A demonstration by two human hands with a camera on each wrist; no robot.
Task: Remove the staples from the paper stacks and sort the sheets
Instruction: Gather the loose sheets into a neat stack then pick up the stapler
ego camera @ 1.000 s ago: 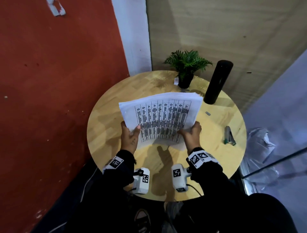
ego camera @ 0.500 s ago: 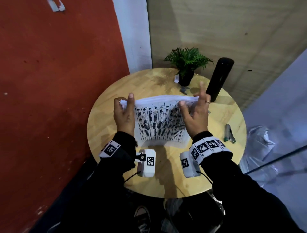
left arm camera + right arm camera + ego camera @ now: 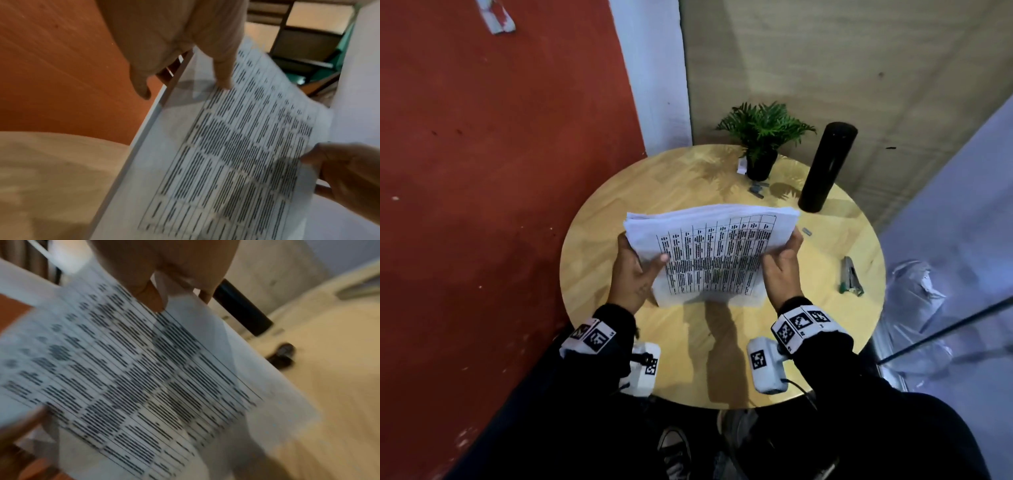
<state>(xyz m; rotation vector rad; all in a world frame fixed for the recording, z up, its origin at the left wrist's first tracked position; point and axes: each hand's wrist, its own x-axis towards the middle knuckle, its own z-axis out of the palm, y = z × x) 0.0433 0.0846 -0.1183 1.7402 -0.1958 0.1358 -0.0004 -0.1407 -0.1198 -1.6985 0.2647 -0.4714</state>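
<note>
A thick stack of white sheets with a printed table (image 3: 714, 251) is held tilted above the round wooden table (image 3: 599, 274), its near edge close to the tabletop. My left hand (image 3: 635, 265) grips the stack's left edge, thumb on the top sheet and fingers behind. My right hand (image 3: 780, 262) grips the right edge the same way. The left wrist view shows the printed sheet (image 3: 236, 146) with my thumb on it. In the right wrist view the sheet (image 3: 144, 378) is blurred. A staple remover (image 3: 850, 276) lies at the table's right side.
A small potted plant (image 3: 762, 140) and a tall black cylinder (image 3: 827, 168) stand at the table's far edge. Small grey staple bits (image 3: 757, 189) lie near the plant, another (image 3: 806, 232) right of the stack. A red wall is on the left; crumpled plastic (image 3: 914, 291) lies on the floor at right.
The stack was stood upright with both hands along its sides half a second ago; now it is tipped back toward me, and both hands grip its left and right edges.
</note>
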